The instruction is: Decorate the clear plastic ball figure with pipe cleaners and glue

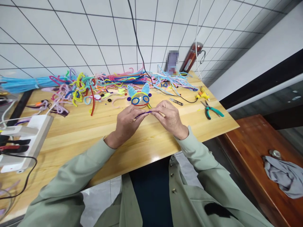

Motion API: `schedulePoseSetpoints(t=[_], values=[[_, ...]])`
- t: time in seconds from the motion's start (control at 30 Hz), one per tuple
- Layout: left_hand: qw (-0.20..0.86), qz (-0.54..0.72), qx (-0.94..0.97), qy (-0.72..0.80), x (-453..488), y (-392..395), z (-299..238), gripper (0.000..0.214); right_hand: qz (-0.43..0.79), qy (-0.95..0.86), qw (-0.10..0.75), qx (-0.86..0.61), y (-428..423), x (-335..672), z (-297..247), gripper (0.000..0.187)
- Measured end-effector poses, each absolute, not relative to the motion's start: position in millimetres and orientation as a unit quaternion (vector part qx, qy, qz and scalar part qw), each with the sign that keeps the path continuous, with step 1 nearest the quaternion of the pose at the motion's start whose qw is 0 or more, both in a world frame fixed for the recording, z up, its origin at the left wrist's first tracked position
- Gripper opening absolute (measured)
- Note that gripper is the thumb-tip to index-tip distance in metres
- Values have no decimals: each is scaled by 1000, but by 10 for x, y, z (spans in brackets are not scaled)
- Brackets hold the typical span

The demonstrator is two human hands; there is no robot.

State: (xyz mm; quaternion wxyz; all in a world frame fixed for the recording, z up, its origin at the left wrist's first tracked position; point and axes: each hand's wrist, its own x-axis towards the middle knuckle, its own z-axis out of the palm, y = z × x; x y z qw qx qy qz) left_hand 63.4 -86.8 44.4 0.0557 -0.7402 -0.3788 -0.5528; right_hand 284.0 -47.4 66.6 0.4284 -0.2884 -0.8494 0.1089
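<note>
Between the fingertips of both hands runs a short dark purple pipe cleaner (148,112). My left hand (129,121) pinches its left part, and my right hand (168,117) pinches the right end. Just behind the hands stands a pipe-cleaner animal head (140,98) with light blue ears, blue ring eyes in yellow outlines and dark blue balls at its sides. Its lower part is hidden by my fingers. Near my right hand lie thread snips (176,101).
Heaps of coloured pipe cleaners (80,86) line the wall. Green-handled pliers (213,111) and a yellow glue gun (202,94) lie at the right. A white power strip (39,132) with plugs sits left. A red thermos (192,56) leans on the tiles.
</note>
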Motion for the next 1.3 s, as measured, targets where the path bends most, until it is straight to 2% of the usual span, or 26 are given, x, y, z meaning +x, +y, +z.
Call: schedulePoseSetpoints(t=[0.17, 0.37, 0.6, 0.8, 1.17, 1.3], values=[[62, -548, -743, -380, 632, -871, 446, 20, 119, -837, 452, -285, -513, 2884, 631, 16], [44, -526, -746, -406, 639, -877, 377, 21, 153, -817, 458, -315, -558, 2893, 581, 14], [70, -501, -764, -399, 650, -897, 315, 21, 137, -836, 449, -285, -538, 2862, 520, 16], [43, -526, -750, -399, 600, -853, 319, 10, 199, -824, 452, -277, -346, 2856, 551, 13], [-21, -537, -752, -382, 557, -812, 240, 9, 265, -832, 428, -232, -65, 2842, 421, 12], [-41, -534, -745, -398, 577, -827, 185, 15, 262, -832, 429, -234, -36, 2876, 393, 11]])
